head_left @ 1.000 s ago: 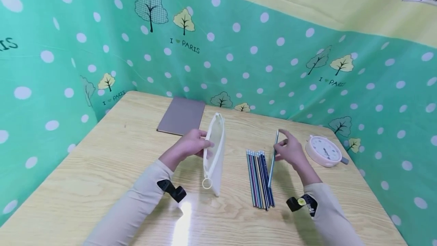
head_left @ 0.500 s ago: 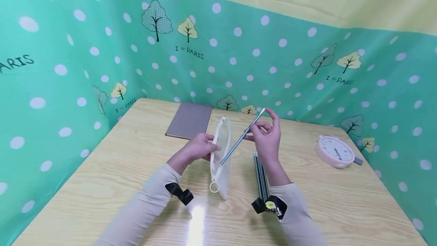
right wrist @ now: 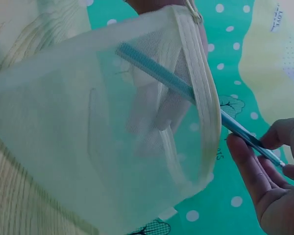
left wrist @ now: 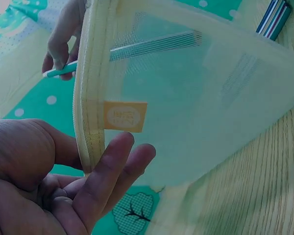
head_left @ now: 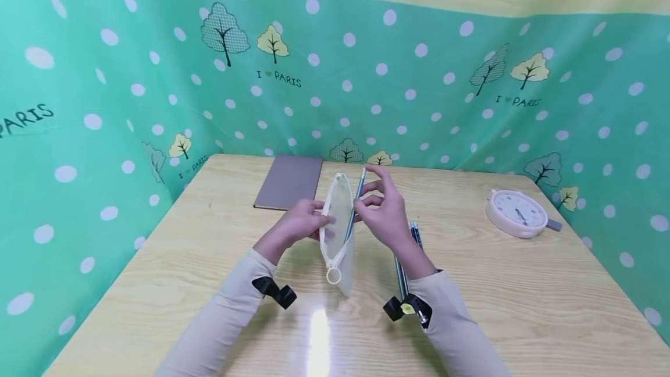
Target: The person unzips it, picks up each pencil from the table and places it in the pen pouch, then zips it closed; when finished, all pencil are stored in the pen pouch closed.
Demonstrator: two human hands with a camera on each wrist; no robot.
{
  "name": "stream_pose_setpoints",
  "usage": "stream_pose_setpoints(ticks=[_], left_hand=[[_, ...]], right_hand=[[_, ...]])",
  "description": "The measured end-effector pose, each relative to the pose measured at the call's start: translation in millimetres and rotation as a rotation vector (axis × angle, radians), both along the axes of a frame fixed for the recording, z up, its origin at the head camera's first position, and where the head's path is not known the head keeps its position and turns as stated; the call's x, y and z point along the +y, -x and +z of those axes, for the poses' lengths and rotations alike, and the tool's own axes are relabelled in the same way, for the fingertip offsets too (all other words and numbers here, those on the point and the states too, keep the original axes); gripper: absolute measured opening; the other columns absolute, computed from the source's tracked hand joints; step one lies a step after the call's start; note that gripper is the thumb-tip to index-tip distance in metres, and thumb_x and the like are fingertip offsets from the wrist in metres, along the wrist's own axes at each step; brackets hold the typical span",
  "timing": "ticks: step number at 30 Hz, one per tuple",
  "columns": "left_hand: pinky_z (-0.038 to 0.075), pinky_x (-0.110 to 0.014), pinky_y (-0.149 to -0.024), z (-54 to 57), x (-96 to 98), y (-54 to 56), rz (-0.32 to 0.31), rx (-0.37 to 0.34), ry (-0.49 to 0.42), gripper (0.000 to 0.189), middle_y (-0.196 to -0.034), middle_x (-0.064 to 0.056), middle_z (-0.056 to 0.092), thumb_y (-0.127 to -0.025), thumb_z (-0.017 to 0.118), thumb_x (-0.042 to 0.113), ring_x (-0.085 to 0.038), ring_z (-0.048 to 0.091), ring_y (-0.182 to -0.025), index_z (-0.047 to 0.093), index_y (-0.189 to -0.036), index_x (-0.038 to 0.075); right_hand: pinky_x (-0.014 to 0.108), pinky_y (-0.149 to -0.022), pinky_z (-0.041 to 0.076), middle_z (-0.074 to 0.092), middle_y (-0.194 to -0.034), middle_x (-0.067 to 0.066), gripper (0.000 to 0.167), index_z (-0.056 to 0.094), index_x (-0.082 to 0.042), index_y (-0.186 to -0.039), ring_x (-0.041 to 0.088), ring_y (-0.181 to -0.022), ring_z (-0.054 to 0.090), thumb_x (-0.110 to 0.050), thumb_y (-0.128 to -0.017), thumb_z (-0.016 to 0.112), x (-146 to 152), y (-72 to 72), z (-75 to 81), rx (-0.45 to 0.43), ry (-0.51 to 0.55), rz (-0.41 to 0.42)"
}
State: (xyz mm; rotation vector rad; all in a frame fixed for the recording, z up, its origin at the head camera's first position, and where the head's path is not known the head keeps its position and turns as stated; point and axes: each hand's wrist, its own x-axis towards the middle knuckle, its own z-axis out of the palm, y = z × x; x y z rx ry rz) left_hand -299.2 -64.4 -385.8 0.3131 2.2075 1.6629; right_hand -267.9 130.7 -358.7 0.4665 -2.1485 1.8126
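Note:
My left hand (head_left: 300, 223) pinches one edge of a pale, see-through mesh zipper pouch (left wrist: 196, 98) and holds its mouth apart above the table. A round ring pull (head_left: 333, 275) hangs at the near end of the zip. With thumb and fingers my right hand (head_left: 384, 211) grips a blue-green pencil (right wrist: 240, 131) near its top end. The pencil's lower part lies inside the pouch, visible through the mesh in both wrist views. Below my right wrist, several more pencils (head_left: 401, 275) lie side by side on the table, partly hidden by that arm.
A grey-mauve notebook (head_left: 289, 182) lies at the back of the wooden table (head_left: 173, 266). To the right stands a pink round clock (head_left: 517, 213). A green dotted cloth (head_left: 293, 127) hangs behind and at the sides.
My right hand has lifted the pencil from beside the row, carried it left and lowered its end into the pouch. The left hand keeps holding the pouch in nearly the same place.

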Motion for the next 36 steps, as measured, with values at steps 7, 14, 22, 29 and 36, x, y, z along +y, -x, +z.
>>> stream_pose_setpoints(ticks=[7, 14, 22, 29, 36], left_hand=[[0.066, -0.035, -0.071, -0.5, -1.0, 0.2, 0.0, 0.025, -0.026, 0.039, -0.106, -0.03, 0.074, -0.101, 0.06, 0.001, -0.018, 0.075, -0.075, 0.055, -0.136, -0.015], [0.066, -0.036, -0.074, -0.1, -4.0, -0.7, 0.019, 0.04, -0.041, 0.039, -0.111, -0.034, 0.071, -0.1, 0.061, 0.001, -0.017, 0.075, -0.074, 0.055, -0.135, -0.016], [0.066, -0.037, -0.075, -2.7, -4.1, -1.1, 0.033, 0.045, -0.051, 0.042, -0.118, -0.035, 0.068, -0.1, 0.061, 0.0, -0.017, 0.075, -0.076, 0.054, -0.138, -0.015], [0.066, -0.039, -0.076, 1.1, -3.3, -2.5, 0.042, 0.076, -0.044, 0.042, -0.117, -0.035, 0.069, -0.101, 0.06, 0.001, -0.019, 0.075, -0.079, 0.054, -0.138, -0.016], [0.066, -0.037, -0.073, 3.2, -2.9, -2.1, 0.019, 0.077, -0.007, 0.041, -0.115, -0.033, 0.071, -0.1, 0.06, 0.001, -0.016, 0.073, -0.076, 0.055, -0.138, -0.015]], right_hand=[[0.034, -0.06, 0.065, 0.063, -0.1, 0.02, 0.068, 0.046, -0.005, -0.146, 0.028, -0.071, 0.072, 0.013, -0.084, 0.067, 0.5, -0.7, 2.6, 0.055, -0.259, -0.051], [0.028, -0.063, 0.064, 0.066, -0.097, 0.017, 0.067, 0.046, -0.001, -0.144, 0.028, -0.077, 0.072, 0.011, -0.083, 0.069, 1.1, 2.3, -1.9, 0.071, -0.454, -0.112], [0.027, -0.062, 0.063, 0.066, -0.097, 0.016, 0.066, 0.044, -0.002, -0.144, 0.026, -0.077, 0.072, 0.01, -0.084, 0.07, -0.3, 1.8, -5.6, 0.046, -0.485, -0.133], [0.024, -0.059, 0.062, 0.068, -0.097, 0.016, 0.057, 0.048, 0.001, -0.14, 0.026, -0.076, 0.074, 0.009, -0.087, 0.068, -5.1, -1.9, -7.3, 0.057, -0.476, -0.097], [0.024, -0.059, 0.063, 0.069, -0.095, 0.017, 0.043, 0.057, 0.002, -0.132, 0.026, -0.076, 0.073, 0.006, -0.09, 0.067, -3.7, -5.2, -4.6, 0.032, -0.382, -0.083]])
